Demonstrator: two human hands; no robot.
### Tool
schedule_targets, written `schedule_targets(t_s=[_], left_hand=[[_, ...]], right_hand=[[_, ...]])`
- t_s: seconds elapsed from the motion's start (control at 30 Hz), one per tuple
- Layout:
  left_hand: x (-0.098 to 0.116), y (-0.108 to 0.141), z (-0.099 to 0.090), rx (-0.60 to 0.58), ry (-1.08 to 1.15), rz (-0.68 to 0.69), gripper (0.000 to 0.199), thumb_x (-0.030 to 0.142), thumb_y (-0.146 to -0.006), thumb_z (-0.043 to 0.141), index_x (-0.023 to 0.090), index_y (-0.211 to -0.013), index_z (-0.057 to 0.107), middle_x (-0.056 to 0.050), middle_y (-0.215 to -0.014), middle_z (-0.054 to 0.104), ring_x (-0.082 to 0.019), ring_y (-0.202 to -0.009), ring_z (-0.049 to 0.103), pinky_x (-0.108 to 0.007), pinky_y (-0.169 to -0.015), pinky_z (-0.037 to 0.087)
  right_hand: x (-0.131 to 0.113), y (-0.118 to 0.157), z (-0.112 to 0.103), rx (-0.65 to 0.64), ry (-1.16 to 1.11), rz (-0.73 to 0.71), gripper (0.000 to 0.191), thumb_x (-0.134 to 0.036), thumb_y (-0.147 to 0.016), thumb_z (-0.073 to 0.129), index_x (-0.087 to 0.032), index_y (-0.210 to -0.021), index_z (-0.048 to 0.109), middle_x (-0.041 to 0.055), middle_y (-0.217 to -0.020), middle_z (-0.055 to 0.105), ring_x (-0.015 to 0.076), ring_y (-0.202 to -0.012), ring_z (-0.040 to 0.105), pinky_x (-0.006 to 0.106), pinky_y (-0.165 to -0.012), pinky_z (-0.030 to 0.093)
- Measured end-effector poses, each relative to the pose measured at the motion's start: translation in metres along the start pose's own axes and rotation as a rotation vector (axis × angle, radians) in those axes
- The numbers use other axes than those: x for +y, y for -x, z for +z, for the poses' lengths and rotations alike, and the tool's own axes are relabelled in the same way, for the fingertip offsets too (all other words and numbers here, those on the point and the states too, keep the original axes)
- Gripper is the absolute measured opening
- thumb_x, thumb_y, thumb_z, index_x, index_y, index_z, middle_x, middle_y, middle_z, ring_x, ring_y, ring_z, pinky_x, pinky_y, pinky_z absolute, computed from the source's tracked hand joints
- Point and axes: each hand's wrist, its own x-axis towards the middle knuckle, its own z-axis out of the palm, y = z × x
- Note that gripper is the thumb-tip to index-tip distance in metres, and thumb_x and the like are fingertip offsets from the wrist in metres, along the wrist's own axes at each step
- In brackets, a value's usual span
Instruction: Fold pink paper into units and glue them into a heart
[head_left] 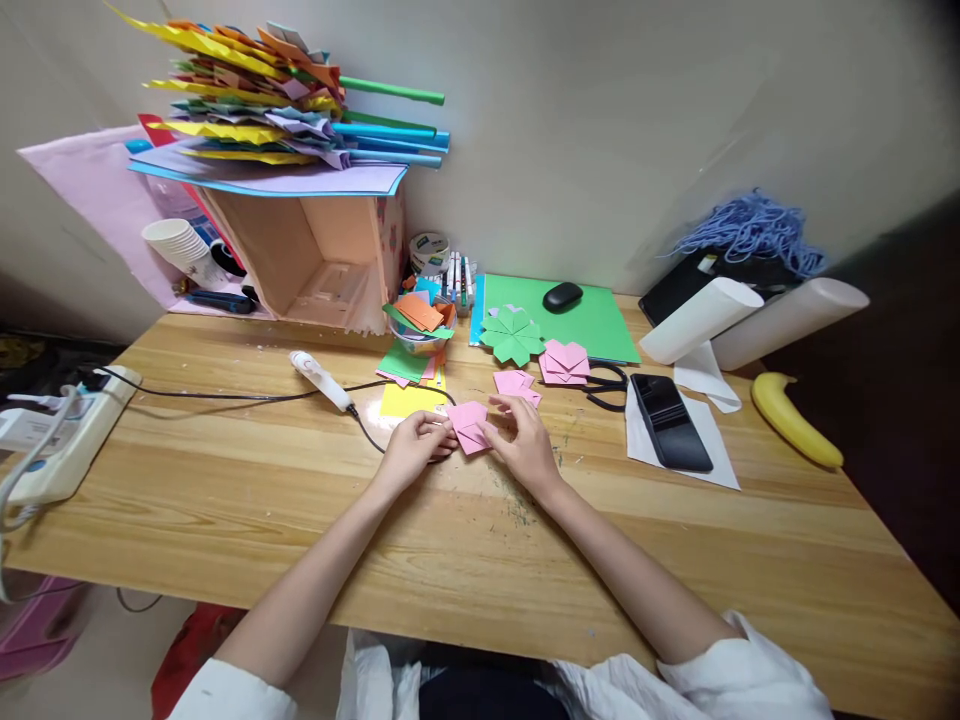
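My left hand pinches the left edge of a folded pink paper just above the table. On its right edge are the thumb and fingers of my right hand, closed on the same piece. Behind it lie more folded pink papers, and a small stack of pink heart-like folds sits beside the scissors. A green paper flower rests partly on a green sheet. The undersides of my fingers are hidden.
A hot glue gun with a black cord lies left, near a power strip. Behind stand an open box topped with paper flowers and a bowl of paper scraps. Rightward are a phone, paper rolls and a banana.
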Motion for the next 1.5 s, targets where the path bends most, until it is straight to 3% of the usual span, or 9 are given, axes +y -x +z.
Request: schedule_targets(t_s=[0.1,0.23,0.4,0.6,0.7,0.87,1.0,1.37,1.5], left_hand=[[-0.003,-0.005,0.007,0.054,-0.010,0.053,0.042,0.032,-0.064,0.069,0.013,-0.094,0.049,-0.002,-0.066,0.062,-0.011,-0.057,0.061,-0.020,-0.054,0.048],[0.000,-0.013,0.018,0.111,-0.022,0.113,0.058,0.022,-0.056,0.074,0.015,-0.105,0.044,0.004,-0.064,0.058,-0.006,-0.046,0.053,-0.015,-0.045,0.041],[0.012,-0.015,0.027,0.138,0.109,0.143,0.058,0.025,-0.061,0.068,0.012,-0.111,0.042,-0.010,-0.092,0.063,-0.012,-0.066,0.061,-0.019,-0.054,0.046],[0.013,-0.010,0.032,-0.064,-0.003,0.119,0.034,0.028,-0.061,0.069,0.010,-0.088,0.061,-0.008,-0.086,0.066,-0.017,-0.075,0.061,-0.025,-0.065,0.048],[0.009,-0.006,0.035,-0.133,-0.085,0.103,0.031,0.032,-0.062,0.069,0.011,-0.084,0.064,-0.006,-0.080,0.067,-0.017,-0.068,0.061,-0.028,-0.065,0.049],[0.006,-0.006,0.032,0.051,-0.134,0.132,0.032,0.035,-0.059,0.071,0.010,-0.077,0.065,-0.005,-0.069,0.067,-0.017,-0.065,0.061,-0.026,-0.062,0.048],[0.008,-0.008,0.024,0.101,-0.048,0.048,0.040,0.035,-0.056,0.074,0.009,-0.084,0.064,-0.008,-0.078,0.068,-0.019,-0.072,0.063,-0.027,-0.065,0.049],[0.005,-0.013,0.014,0.090,0.099,0.040,0.038,0.038,-0.063,0.068,0.009,-0.087,0.062,-0.012,-0.087,0.068,-0.020,-0.078,0.064,-0.028,-0.067,0.051],[0.005,-0.011,0.015,0.091,0.079,0.046,0.038,0.040,-0.062,0.067,0.010,-0.085,0.062,-0.009,-0.077,0.067,-0.018,-0.070,0.064,-0.024,-0.056,0.049]], right_hand=[[-0.001,-0.002,0.003,-0.106,0.032,0.079,0.050,-0.036,-0.066,0.066,-0.017,-0.110,0.049,0.0104,-0.098,0.058,0.0242,-0.091,0.054,0.040,-0.079,0.046],[-0.006,0.001,0.008,-0.134,-0.075,0.057,0.048,-0.033,-0.068,0.064,-0.019,-0.111,0.048,0.0097,-0.103,0.054,0.0229,-0.096,0.052,0.039,-0.083,0.044],[0.006,-0.004,0.006,-0.037,-0.329,0.257,0.047,-0.034,-0.068,0.064,-0.018,-0.109,0.048,0.0098,-0.102,0.056,0.0199,-0.087,0.056,0.035,-0.074,0.048],[0.022,-0.016,-0.004,-0.081,-0.714,0.416,0.033,-0.034,-0.068,0.063,-0.017,-0.095,0.053,0.0020,-0.075,0.060,0.0142,-0.071,0.059,0.027,-0.065,0.048],[0.026,-0.020,-0.010,-0.061,-0.609,0.340,0.028,-0.033,-0.074,0.057,-0.017,-0.097,0.055,0.0049,-0.084,0.061,0.0160,-0.077,0.059,0.029,-0.069,0.049],[0.039,-0.026,-0.011,0.081,-0.019,0.086,0.040,-0.032,-0.078,0.051,-0.017,-0.115,0.050,0.0120,-0.118,0.054,0.0255,-0.111,0.046,0.046,-0.095,0.035],[0.045,-0.027,-0.008,0.050,0.239,0.010,0.052,-0.030,-0.074,0.055,-0.011,-0.121,0.045,0.0167,-0.123,0.049,0.0291,-0.115,0.042,0.047,-0.097,0.033],[0.029,-0.022,-0.030,0.239,0.374,0.145,0.016,-0.020,-0.077,0.046,-0.018,-0.087,0.059,0.0090,-0.087,0.062,0.0250,-0.084,0.052,0.041,-0.079,0.038],[0.031,-0.025,-0.037,0.319,0.025,0.256,0.012,-0.024,-0.075,0.050,-0.018,-0.081,0.060,0.0072,-0.084,0.062,0.0222,-0.079,0.053,0.039,-0.076,0.040]])
